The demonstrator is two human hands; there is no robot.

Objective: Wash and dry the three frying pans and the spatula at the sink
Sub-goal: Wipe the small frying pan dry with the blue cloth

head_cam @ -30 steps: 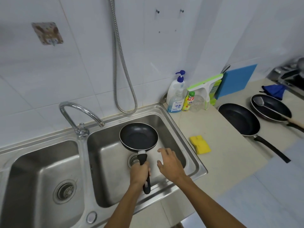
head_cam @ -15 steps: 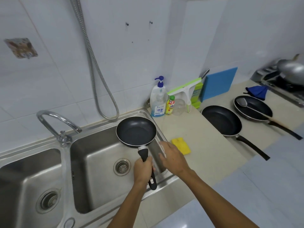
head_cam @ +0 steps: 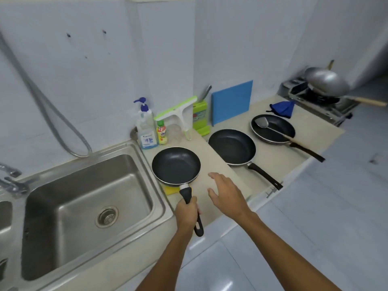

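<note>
My left hand (head_cam: 186,213) curls round the pan handle (head_cam: 186,195), forearm stretched forward. My right hand (head_cam: 227,197) hovers just beside it, palm down, fingers relaxed and spread, holding nothing.

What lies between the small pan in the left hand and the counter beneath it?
A yellow sponge lies on the counter under the near rim of the small pan, by the handle base, mostly hidden. The left hand grips the handle; the right hand hovers open to the right, not beneath the pan.
</note>
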